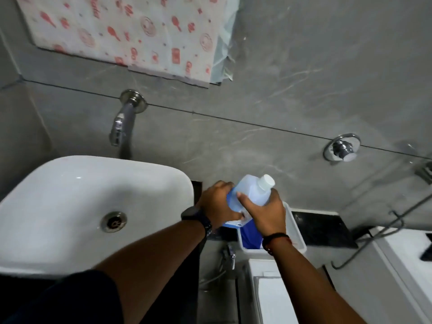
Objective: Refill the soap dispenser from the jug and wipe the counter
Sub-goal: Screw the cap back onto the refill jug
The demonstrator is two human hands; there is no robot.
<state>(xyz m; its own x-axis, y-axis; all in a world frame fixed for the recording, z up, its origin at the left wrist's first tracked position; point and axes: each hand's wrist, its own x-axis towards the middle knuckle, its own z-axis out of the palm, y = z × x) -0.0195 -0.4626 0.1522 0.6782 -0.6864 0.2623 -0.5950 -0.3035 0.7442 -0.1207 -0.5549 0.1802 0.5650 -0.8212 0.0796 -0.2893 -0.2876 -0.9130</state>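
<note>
A translucent jug (251,190) with blue liquid and a white screw cap (266,181) is held over the black counter (322,228), tilted with its cap pointing up and to the right. My left hand (217,203) grips its left side and lower body. My right hand (266,212) wraps its right side near the neck. The cap sits on the jug. Below my right hand a white tray (298,232) holds something blue (251,237), partly hidden. No soap dispenser is recognisable.
A white basin (70,206) with a metal drain lies to the left under a chrome wall spout (122,127). A chrome knob (342,148) is on the grey wall at right. A patterned cloth (128,33) hangs above. A white toilet cistern (268,293) stands below the counter.
</note>
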